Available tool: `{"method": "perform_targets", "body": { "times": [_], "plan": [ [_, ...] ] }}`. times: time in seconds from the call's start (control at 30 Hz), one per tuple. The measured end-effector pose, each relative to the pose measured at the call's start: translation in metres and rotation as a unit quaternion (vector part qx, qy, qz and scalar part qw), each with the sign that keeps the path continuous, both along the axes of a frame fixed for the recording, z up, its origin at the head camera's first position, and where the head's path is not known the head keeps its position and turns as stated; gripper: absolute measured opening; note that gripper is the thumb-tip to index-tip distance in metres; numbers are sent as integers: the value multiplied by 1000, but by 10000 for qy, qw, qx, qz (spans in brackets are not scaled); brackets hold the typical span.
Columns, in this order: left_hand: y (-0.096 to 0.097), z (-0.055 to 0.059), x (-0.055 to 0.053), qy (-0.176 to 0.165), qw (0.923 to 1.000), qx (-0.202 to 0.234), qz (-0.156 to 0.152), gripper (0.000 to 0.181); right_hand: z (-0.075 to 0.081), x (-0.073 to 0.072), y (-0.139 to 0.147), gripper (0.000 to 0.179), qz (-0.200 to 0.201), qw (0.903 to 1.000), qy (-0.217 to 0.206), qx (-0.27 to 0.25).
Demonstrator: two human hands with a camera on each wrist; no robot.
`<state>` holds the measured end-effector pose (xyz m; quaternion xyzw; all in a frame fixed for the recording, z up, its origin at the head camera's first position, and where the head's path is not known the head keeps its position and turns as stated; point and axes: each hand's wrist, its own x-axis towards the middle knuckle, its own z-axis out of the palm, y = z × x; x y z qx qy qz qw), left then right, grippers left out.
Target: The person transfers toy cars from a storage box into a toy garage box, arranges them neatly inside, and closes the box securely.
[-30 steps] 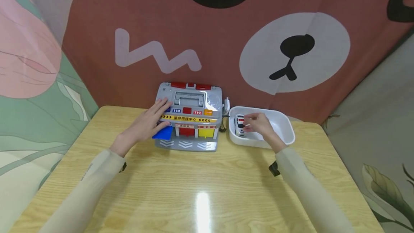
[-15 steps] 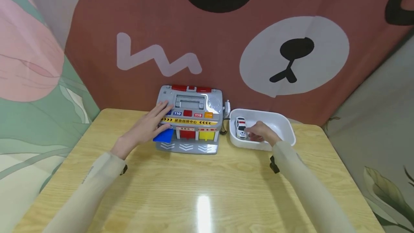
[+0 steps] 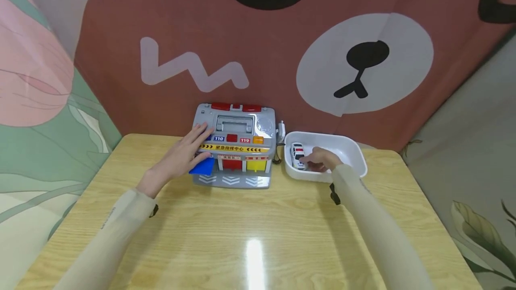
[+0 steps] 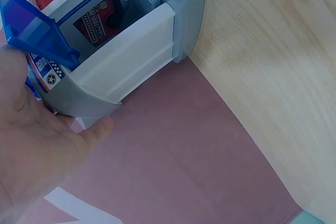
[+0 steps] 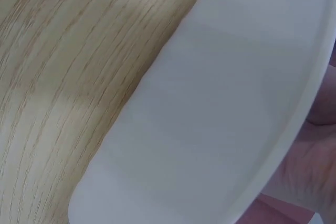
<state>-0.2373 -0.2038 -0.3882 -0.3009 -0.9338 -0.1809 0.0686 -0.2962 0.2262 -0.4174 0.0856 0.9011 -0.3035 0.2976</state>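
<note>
A grey toy emergency station point(image 3: 264, 124) with red, yellow and blue doors stands at the table's back. My left hand point(image 3: 179, 155) rests on its left front corner, fingers spread over the top. The thumb lies by the raised blue door point(image 3: 203, 167); in the left wrist view the blue door point(image 4: 37, 24) tilts out above an open bay. A white toy car point(image 3: 298, 153) with red and black markings lies at the left inside a white tub point(image 3: 354, 160). My right hand point(image 3: 324, 159) reaches into the tub, fingertips at the car's near right side. Whether they pinch it is hidden.
The tub stands right beside the station, and its wall point(image 5: 199, 103) covers much of the right wrist view. A white piece point(image 3: 281, 131) with a dark cord sits on the station's right side. Behind the wooden table point(image 3: 217, 232) hangs a printed bear cloth point(image 3: 274, 48).
My right hand draws back from the car's side toward the near part of the tub, then comes left to the car's near end. The left hand stays on the station.
</note>
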Motion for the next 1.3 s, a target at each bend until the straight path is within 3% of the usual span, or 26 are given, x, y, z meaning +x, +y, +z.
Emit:
{"method": "perform_targets", "body": {
  "times": [0.23, 0.4, 0.5, 0.7, 0.97, 1.13, 1.3],
  "plan": [
    [0, 1, 1, 7, 10000, 0, 16, 73, 2, -2, 5, 34, 24, 9999, -72, -137],
    [1, 0, 1, 37, 10000, 22, -10, 72, -1, -2, 11, 26, -277, 9970, -152, -712],
    [2, 0, 0, 39, 10000, 35, -43, 72, -3, -2, 16, 23, -554, 9892, -193, -1344],
    [1, 0, 0, 34, 9999, 99, -28, 73, -3, -4, 26, 33, -594, 9676, -202, -2447],
    [-1, -1, 1, 16, 9999, 101, -9, 72, -3, -3, 36, 34, -864, 9496, -434, -2983],
    [0, 0, 0, -14, 10000, -10, -31, 73, 2, 1, 44, 42, -930, 9435, -559, -3130],
    [0, 0, 0, -110, 9999, -25, -26, 73, 7, 6, 48, 38, -1087, 9262, -705, -3541]
  ]
}}
